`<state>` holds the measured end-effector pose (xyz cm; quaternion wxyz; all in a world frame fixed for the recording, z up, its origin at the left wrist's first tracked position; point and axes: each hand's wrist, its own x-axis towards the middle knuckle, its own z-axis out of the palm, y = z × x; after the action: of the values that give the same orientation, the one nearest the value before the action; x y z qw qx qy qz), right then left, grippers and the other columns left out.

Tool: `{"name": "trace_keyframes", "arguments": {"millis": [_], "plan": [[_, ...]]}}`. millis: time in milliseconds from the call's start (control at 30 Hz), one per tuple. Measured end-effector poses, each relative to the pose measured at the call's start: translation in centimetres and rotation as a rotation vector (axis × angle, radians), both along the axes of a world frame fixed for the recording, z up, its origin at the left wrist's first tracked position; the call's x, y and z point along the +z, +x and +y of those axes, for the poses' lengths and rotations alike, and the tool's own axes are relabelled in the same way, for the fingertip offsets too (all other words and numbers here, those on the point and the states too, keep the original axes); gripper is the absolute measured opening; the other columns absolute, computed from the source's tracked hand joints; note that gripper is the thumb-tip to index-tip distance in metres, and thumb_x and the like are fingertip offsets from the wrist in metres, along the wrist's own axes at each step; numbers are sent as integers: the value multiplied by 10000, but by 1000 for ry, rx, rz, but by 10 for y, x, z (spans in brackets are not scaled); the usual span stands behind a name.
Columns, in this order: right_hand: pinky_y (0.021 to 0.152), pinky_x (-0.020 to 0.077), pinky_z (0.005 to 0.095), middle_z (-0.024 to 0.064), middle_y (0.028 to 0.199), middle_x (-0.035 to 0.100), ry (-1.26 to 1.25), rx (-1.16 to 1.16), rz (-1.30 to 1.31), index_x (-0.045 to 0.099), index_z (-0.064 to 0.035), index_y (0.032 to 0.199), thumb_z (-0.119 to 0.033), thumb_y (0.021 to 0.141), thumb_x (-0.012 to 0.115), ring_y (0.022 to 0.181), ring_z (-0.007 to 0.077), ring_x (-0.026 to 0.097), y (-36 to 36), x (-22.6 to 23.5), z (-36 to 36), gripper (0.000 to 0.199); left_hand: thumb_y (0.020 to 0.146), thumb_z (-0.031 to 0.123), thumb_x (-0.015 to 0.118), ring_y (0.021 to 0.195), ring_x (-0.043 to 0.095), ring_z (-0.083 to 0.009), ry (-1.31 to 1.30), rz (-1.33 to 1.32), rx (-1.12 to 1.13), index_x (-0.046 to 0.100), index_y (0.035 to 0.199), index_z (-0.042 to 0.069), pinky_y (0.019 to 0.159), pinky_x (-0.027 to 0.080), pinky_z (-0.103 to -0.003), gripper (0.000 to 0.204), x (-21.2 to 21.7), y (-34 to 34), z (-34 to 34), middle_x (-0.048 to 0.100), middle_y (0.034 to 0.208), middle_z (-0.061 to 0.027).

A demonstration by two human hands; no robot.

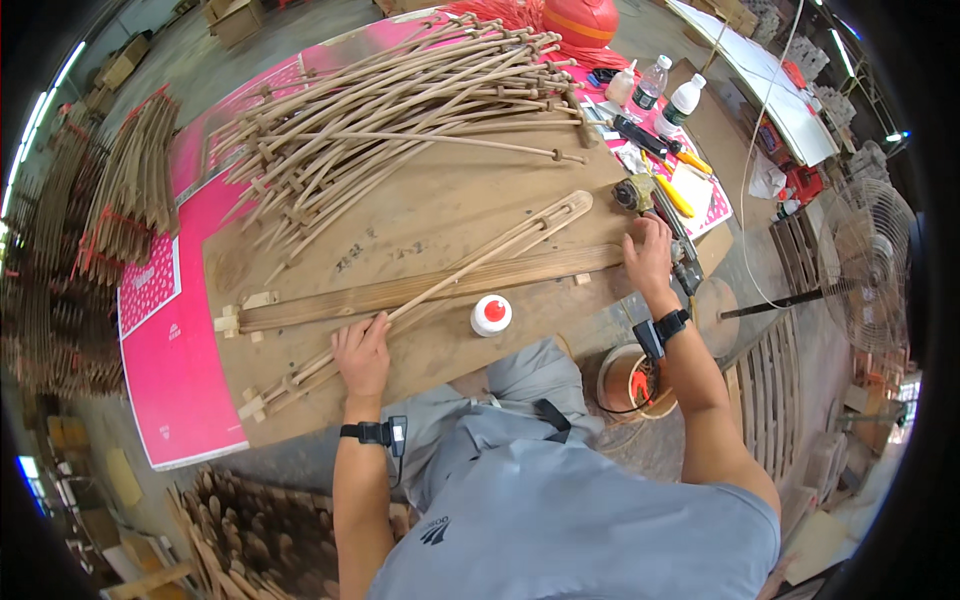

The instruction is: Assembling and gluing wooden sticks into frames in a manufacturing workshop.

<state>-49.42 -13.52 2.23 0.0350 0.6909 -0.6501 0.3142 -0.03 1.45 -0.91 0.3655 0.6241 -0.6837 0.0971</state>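
My left hand (362, 355) presses flat on a bundle of thin wooden slats (470, 265) that runs diagonally across the brown work board (420, 215). The slats cross a long flat wooden plank (400, 292) lying left to right. My right hand (650, 255) rests on the plank's right end, fingers curled over it, beside a metal tool (686, 268) at the board's edge. A small white jar with a red cap (491, 314) stands just below the plank, between my hands.
A big heap of curved wooden ribs (400, 110) covers the far half of the board. Plastic bottles (668, 95), a yellow-handled tool (673, 195) and a tape roll (632, 192) lie at the right. More rib bundles (135, 180) sit left. A standing fan (865, 265) and a bucket (632, 382) are right.
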Motion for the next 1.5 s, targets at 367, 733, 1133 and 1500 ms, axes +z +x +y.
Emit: {"name": "trace_keyframes", "arguments": {"millis": [367,733,1133,1500], "plan": [[1081,447,485,311,1336,571,150,-184,101,453,36,1409,-148,853,726,1261,454,550,-28,6,-38,646,818,156,806,832,600,-238,1,32,9,792,1004,145,748,437,-391,188,2,-5,-3,660,874,-5],[906,546,469,291,1009,728,476,-190,147,693,44,1154,-248,812,711,1003,420,711,-36,59,-71,450,822,159,801,851,610,-239,16,58,18,782,991,148,754,452,-393,170,5,-3,1,655,871,-8],[819,559,377,114,969,753,691,767,-232,724,22,1137,-246,819,825,835,213,699,132,141,-17,427,808,153,814,839,612,-239,12,91,11,785,989,144,735,455,-399,184,5,-2,-2,661,875,-6],[824,558,419,217,967,754,934,749,90,731,17,1128,-298,797,821,877,342,725,180,113,-34,466,823,186,799,855,620,-231,51,150,17,790,1002,136,743,463,-393,186,8,-3,1,673,881,-7]]}}
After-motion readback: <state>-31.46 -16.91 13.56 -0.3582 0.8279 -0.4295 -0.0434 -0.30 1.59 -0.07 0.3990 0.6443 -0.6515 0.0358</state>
